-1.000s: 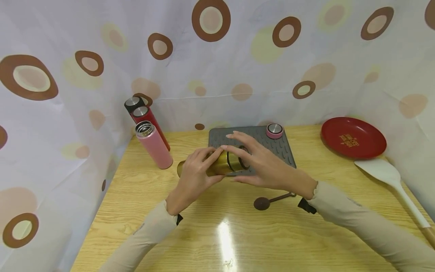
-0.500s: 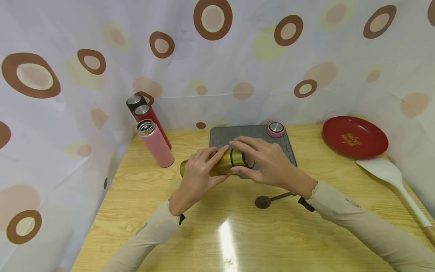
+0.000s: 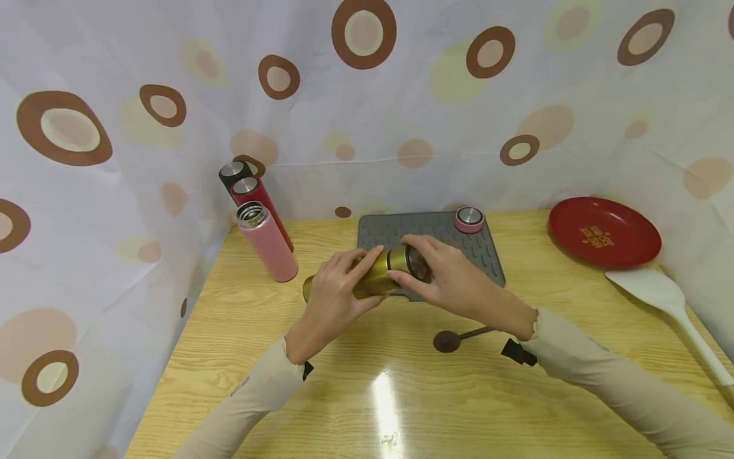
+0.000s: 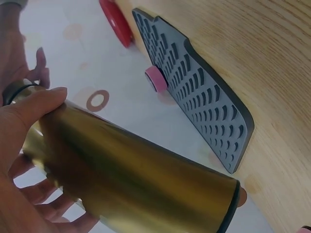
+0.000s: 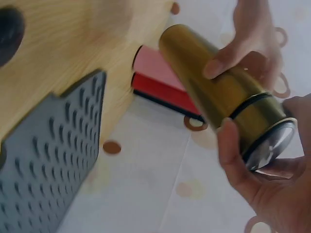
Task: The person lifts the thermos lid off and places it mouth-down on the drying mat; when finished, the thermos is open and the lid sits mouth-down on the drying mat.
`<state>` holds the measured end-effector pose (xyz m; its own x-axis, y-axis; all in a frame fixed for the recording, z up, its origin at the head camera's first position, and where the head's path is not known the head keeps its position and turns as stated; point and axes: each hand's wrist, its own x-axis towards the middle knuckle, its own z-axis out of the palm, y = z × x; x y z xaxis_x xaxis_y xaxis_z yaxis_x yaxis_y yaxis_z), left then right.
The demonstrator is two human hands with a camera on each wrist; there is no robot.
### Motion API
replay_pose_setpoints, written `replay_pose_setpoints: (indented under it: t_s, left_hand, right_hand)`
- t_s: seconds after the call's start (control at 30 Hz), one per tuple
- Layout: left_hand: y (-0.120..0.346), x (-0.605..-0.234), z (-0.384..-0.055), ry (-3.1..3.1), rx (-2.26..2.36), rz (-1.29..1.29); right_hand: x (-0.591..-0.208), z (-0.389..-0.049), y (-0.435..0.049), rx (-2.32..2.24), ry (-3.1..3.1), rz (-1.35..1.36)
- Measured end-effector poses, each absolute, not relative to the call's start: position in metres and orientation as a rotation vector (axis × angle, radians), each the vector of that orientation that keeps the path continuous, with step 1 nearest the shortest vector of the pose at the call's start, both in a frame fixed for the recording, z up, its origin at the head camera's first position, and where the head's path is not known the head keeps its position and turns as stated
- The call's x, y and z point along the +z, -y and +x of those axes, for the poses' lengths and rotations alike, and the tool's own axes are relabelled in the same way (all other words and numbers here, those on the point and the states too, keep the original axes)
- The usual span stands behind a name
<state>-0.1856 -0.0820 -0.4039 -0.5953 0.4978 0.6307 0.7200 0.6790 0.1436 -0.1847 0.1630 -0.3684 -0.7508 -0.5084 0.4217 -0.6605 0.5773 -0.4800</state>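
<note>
A gold vacuum flask (image 3: 375,275) is held tilted nearly on its side above the table, its lidded end to the right. My left hand (image 3: 335,290) grips its body, the thumb along the near side, as the left wrist view also shows. With thumb and fingers my right hand (image 3: 453,277) pinches the flask's lid (image 5: 265,128), which has a shiny silver top and sits on the flask. To the left stands a pink flask (image 3: 268,245) with an uncovered mouth. Its pink lid (image 3: 469,219) rests on the grey drying mat (image 3: 401,223).
Behind the pink flask are a red flask (image 3: 269,213) and a black one (image 3: 234,171). A dark brown spoon (image 3: 447,341) lies in front of the mat. On the right, a red plate (image 3: 604,233) leans by the curtain, with a white spatula (image 3: 650,293) below it.
The fingers of my right hand were spread around the lid end and have closed onto the lid. My left hand keeps its grip. The view has shifted slightly.
</note>
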Motion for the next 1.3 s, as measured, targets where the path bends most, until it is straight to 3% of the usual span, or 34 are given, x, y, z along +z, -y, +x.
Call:
replay_pose_setpoints:
  t_s: [0.23, 0.5, 0.83, 1.3]
  left_hand:
    - [0.088, -0.403, -0.186, 2.325, -0.572, -0.913]
    - [0.091, -0.402, -0.188, 2.343, -0.596, -0.921]
    - [0.095, -0.399, -0.192, 2.341, -0.610, -0.968]
    - [0.096, -0.401, -0.195, 2.341, -0.697, -1.014]
  right_hand:
    - [-0.359, -0.185, -0.164, 1.021, 2.547, 1.141]
    - [-0.358, -0.195, -0.173, 0.602, 2.286, 1.502]
    - [-0.363, -0.192, -0.179, 0.017, 2.087, 1.524]
    - [-0.366, -0.194, -0.183, 0.012, 2.022, 1.543]
